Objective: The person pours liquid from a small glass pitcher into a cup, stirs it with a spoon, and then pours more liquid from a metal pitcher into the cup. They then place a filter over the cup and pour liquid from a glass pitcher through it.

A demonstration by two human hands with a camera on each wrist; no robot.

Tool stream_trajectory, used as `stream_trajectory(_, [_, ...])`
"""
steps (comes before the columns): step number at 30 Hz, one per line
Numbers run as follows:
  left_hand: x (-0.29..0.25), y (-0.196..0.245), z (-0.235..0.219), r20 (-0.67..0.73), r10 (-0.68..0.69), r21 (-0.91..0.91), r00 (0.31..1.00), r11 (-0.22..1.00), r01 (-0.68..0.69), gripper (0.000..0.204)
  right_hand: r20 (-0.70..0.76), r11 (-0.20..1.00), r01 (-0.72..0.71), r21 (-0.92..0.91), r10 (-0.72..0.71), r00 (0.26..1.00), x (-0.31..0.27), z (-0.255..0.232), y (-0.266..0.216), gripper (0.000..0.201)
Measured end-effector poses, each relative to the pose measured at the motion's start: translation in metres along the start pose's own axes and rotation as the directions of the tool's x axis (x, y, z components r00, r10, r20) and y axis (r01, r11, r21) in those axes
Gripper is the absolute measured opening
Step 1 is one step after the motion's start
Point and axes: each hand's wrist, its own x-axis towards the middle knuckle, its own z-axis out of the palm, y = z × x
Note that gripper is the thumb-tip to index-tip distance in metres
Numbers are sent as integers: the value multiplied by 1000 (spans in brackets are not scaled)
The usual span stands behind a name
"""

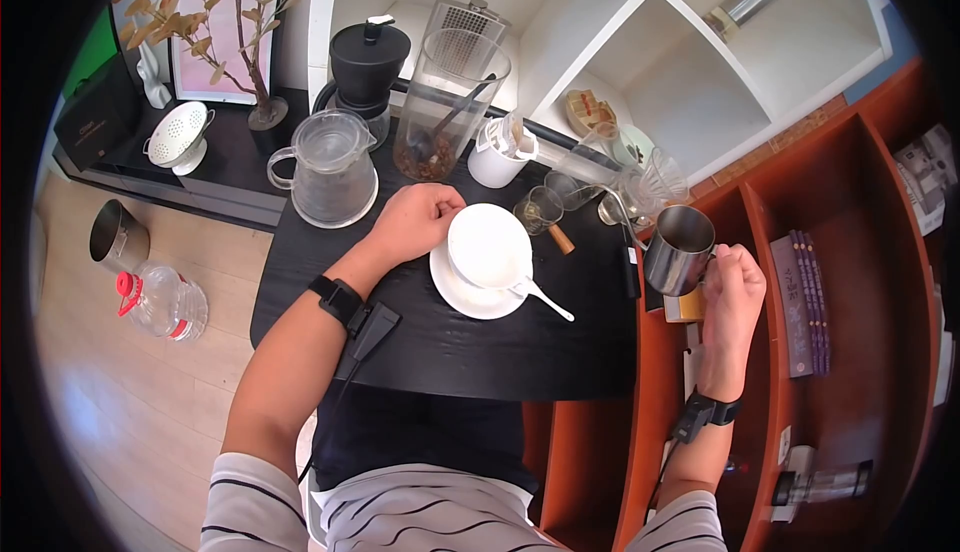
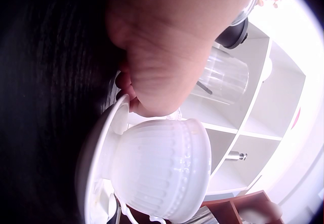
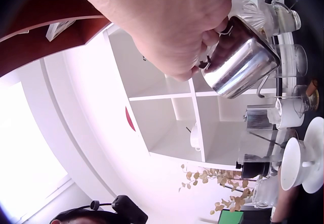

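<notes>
My right hand [image 1: 733, 287] grips the handle of a steel gooseneck coffee kettle [image 1: 680, 252], raised at the table's right edge. The kettle [image 3: 242, 64] shines in the right wrist view, with its thin curved spout beyond it. My left hand [image 1: 418, 222] pinches the rim of a white saucer [image 1: 455, 297], its fingertips [image 2: 124, 84] partly hidden behind the thumb side. On that saucer stands a white ribbed cup [image 2: 159, 168], seen from above as a white cup [image 1: 490, 242] in the head view. A white spoon [image 1: 550, 302] lies beside the cup and juts out over the table.
Behind the cup stand a glass server [image 1: 330, 167], a tall glass cylinder [image 1: 440, 112], a black grinder [image 1: 368, 67] and a white mug with a drip bag [image 1: 502, 155]. A small wood-handled glass [image 1: 543, 214] sits right of the cup. Wooden shelves [image 1: 690, 432] border the right side.
</notes>
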Motion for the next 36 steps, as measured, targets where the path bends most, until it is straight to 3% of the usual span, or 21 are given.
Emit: stream_trajectory(36, [0, 1, -1, 1, -8, 7, 1000, 1000, 8, 18, 50, 997, 15, -70, -11, 999, 10, 3, 0, 37])
